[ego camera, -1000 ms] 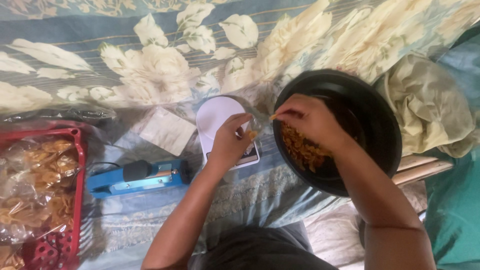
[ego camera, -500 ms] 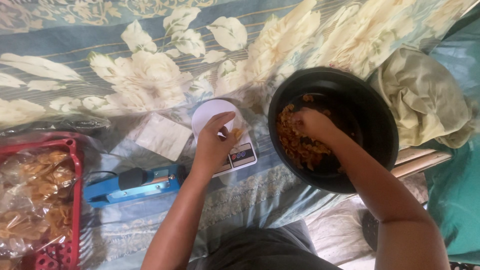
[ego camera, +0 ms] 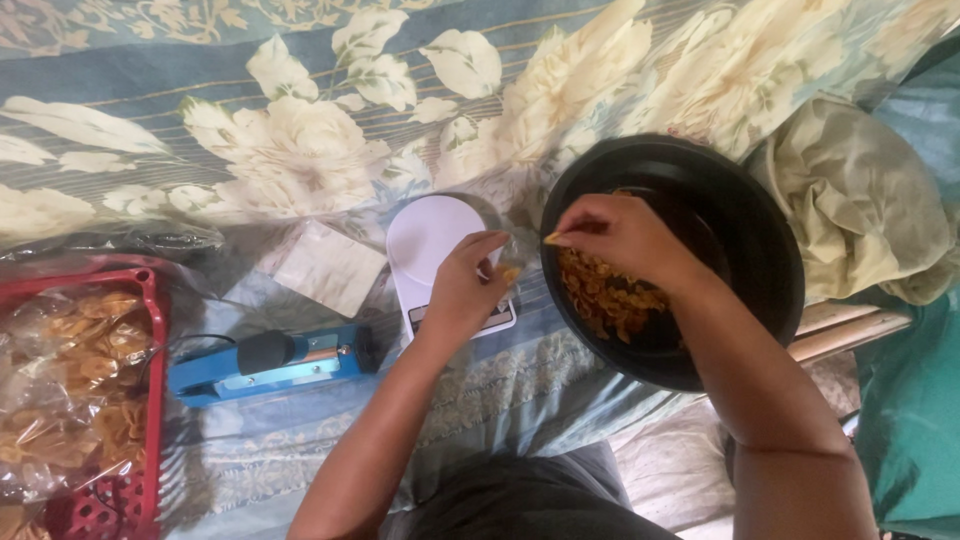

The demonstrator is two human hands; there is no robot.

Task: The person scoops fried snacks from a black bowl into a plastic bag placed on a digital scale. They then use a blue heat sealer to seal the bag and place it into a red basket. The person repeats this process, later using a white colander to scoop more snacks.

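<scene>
My left hand [ego camera: 463,287] grips the mouth of a small clear plastic bag [ego camera: 508,240] over a white kitchen scale [ego camera: 428,235]; a few orange chips show inside the bag. My right hand [ego camera: 622,233] hovers above the left side of a big black bowl [ego camera: 765,225], its fingertips pinching some orange-brown snack chips. More of the same chips [ego camera: 612,300] lie in a heap in the bowl. The two hands are close together, about a hand's width apart.
A blue heat sealer [ego camera: 265,360] lies left of the scale, with a white paper packet [ego camera: 330,266] behind it. A red plastic basket [ego camera: 152,300] at far left holds bagged snacks [ego camera: 70,380]. A crumpled pale cloth [ego camera: 860,205] sits right of the bowl. A floral sheet [ego camera: 300,130] covers the surface.
My right hand dipped into the heap of chips in the bowl, then rose to the bowl's left side with a pinch of them. My left hand stayed at the scale.
</scene>
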